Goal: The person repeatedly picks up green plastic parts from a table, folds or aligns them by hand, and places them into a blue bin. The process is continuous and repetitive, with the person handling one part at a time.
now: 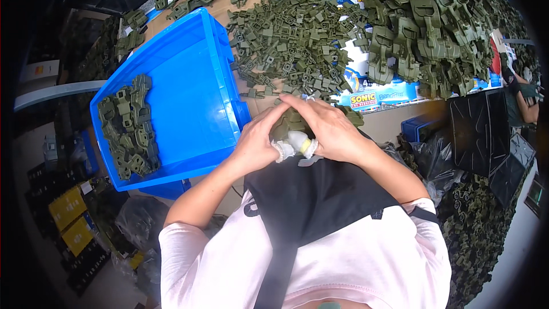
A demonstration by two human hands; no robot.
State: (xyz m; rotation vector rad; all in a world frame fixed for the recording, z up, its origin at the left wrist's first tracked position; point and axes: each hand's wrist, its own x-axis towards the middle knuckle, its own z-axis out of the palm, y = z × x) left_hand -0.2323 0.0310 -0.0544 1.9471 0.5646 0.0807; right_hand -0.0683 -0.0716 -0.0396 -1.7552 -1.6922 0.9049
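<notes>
Fingers (264,123) of left hand (252,142) and right hand (338,133) curl around an olive plastic part (291,122), crinkled white wraps (297,139) capping thumbs.

The held olive-green part (291,122) is partly hidden.

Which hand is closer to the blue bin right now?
Left. The left hand is just right of the blue bin, close to its right-hand wall; the right hand is farther right, with the left hand between it and the bin.
</notes>
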